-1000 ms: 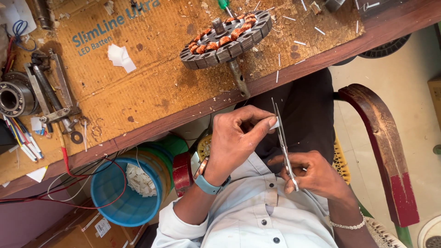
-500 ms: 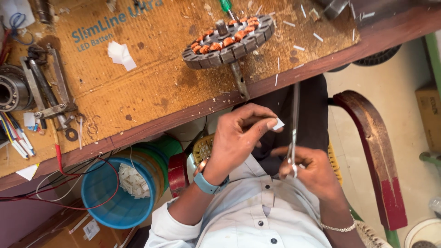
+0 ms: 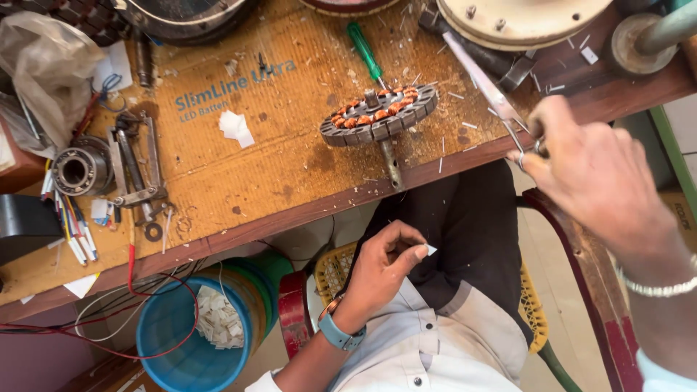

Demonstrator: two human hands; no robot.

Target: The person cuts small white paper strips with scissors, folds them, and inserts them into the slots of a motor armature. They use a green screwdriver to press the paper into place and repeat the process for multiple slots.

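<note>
My left hand (image 3: 381, 270), wearing a blue wristwatch, hovers over my lap and pinches a small white paper slip (image 3: 431, 250) between thumb and fingertips. My right hand (image 3: 592, 170), with a silver bracelet, is raised at the table's right edge and grips a pair of scissors (image 3: 483, 81) whose blades point up and left over the tabletop. A round motor stator with copper windings (image 3: 379, 116) lies on the table left of the scissors, its shaft pointing toward me.
A green-handled screwdriver (image 3: 363, 49) lies behind the stator. On the cardboard-covered table (image 3: 290, 174) are a white paper scrap (image 3: 236, 127), a metal puller tool (image 3: 134, 170) and a bearing part (image 3: 76, 167). A blue bucket (image 3: 163, 348) with paper scraps stands below. A red chair arm (image 3: 581, 261) is at right.
My right hand has lifted the scissors from my lap up to the table's right edge. My left hand stays over my lap with the paper slip. The view has moved closer.
</note>
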